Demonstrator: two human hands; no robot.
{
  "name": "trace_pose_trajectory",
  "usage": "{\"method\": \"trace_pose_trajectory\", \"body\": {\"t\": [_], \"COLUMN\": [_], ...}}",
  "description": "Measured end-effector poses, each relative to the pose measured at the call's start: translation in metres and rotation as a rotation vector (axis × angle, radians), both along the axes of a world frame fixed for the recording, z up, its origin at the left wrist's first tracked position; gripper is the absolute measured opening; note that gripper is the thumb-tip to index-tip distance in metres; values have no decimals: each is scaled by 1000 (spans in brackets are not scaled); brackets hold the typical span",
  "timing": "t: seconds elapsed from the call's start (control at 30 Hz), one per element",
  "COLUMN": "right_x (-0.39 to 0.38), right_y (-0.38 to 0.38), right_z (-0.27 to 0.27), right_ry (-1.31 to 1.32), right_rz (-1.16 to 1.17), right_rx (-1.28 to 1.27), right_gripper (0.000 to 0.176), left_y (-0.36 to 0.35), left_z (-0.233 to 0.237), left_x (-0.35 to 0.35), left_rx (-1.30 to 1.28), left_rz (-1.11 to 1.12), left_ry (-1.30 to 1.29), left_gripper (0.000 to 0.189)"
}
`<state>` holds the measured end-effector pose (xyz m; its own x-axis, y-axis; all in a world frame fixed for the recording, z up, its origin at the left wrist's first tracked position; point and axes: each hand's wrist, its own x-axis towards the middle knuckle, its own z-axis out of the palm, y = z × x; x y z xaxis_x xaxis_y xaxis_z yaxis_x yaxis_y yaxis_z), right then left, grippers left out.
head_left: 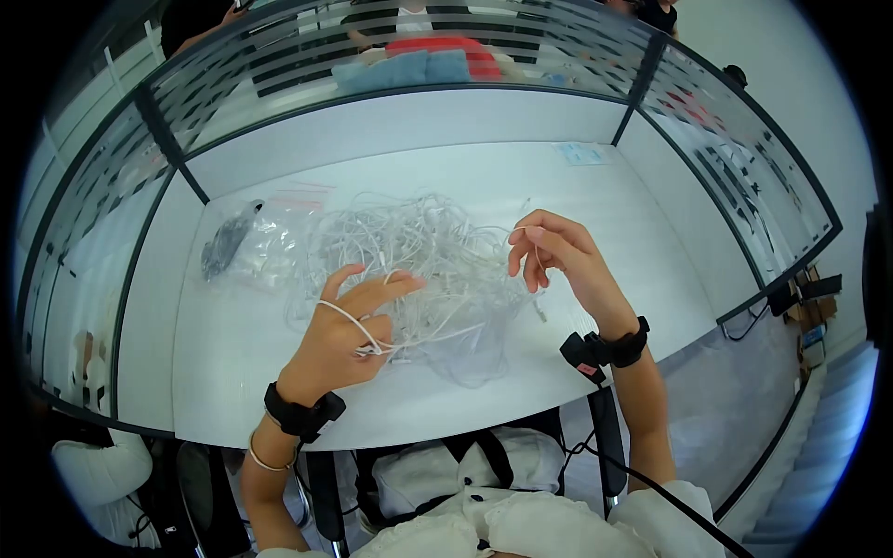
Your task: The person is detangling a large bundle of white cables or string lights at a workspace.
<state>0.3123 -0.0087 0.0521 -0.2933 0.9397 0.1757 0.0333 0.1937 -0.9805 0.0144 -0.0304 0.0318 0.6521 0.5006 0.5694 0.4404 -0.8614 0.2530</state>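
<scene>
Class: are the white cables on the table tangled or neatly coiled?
Tangled: the white cables lie in one crisscrossing heap, strands looped over the left hand.

I read no text anywhere. The pale printed slip [581, 153], far beyond my right hand [558, 256], is too blurred; the red marks on the plastic bag [270, 246] past my left hand [344, 330] are illegible.

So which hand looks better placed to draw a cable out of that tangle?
Probably the right hand: it pinches one strand at the right edge of the tangle. The left hand rests on it with a cable looped round its fingers.
</scene>
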Motion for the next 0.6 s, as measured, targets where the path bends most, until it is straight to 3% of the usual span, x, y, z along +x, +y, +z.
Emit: {"method": "trace_pose_trajectory", "body": {"t": [0.27,0.6], "right_x": [7,13], "right_y": [-16,-27], "right_z": [5,7], "right_ry": [-95,75], "right_rz": [8,70], "right_rx": [-23,100], "right_gripper": [22,18], "left_y": [1,-3], "left_z": [-6,0], "left_x": [6,22], "left_rx": [-72,-463], "left_rz": [-60,-142], "left_ry": [19,-157], "left_gripper": [29,25]}}
